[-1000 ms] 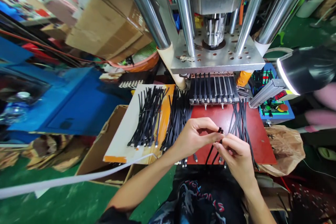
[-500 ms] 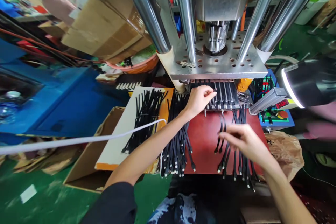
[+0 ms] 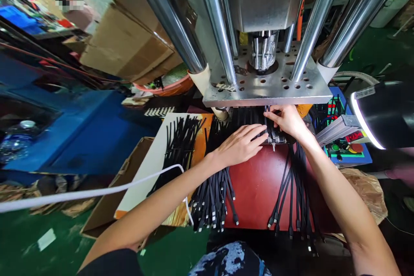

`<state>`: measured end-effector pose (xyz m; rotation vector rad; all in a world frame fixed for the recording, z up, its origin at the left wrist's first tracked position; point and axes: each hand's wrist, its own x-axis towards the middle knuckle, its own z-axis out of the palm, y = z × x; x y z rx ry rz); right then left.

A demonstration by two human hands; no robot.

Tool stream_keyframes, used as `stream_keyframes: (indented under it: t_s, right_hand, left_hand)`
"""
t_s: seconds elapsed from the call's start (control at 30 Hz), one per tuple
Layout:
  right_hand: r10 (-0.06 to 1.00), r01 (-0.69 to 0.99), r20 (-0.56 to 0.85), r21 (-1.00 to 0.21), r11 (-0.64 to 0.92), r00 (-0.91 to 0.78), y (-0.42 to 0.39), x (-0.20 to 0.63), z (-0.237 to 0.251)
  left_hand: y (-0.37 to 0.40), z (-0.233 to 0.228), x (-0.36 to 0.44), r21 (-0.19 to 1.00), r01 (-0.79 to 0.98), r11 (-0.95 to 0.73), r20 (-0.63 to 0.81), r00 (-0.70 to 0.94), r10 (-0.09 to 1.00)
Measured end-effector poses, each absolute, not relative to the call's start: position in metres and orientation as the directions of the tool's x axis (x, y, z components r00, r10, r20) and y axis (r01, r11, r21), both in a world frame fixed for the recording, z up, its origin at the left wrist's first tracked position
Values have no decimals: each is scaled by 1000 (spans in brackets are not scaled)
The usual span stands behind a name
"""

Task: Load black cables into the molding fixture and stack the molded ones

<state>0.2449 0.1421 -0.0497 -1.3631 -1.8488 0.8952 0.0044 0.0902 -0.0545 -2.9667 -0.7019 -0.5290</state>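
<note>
Head camera looks forward and down, close over the red bench [image 3: 258, 185]; single view

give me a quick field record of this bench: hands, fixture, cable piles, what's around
left hand: left hand flat, fingers spread, over the front of the slotted fixture
right hand: right hand at the fixture, fingertips on a black cable in a slot; grip unclear
fixture: under the steel press plate, on the red mat
cables left: bundle of black cables hanging over the mat's left edge
cables right: loose black cables running down from the fixture
board: white board holding another cable pile
right side: lamp, control box
</note>
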Motion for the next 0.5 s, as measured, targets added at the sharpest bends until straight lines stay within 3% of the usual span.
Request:
stream_keyframes:
  t_s: [0.23, 0.4, 0.5]
  right_hand:
    - [965, 479, 165, -843, 246, -204, 146, 246, -58]
    - [969, 631, 239, -742, 226, -66, 131, 243, -51]
    - [937, 766, 308, -558, 320, -167, 99, 247, -44]
  left_hand:
    - [79, -51, 24, -87, 540, -837, 276, 820, 501]
    - [59, -55, 39, -107, 650, -752, 279, 746, 605]
    - [49, -60, 46, -94, 715, -693, 269, 688, 674]
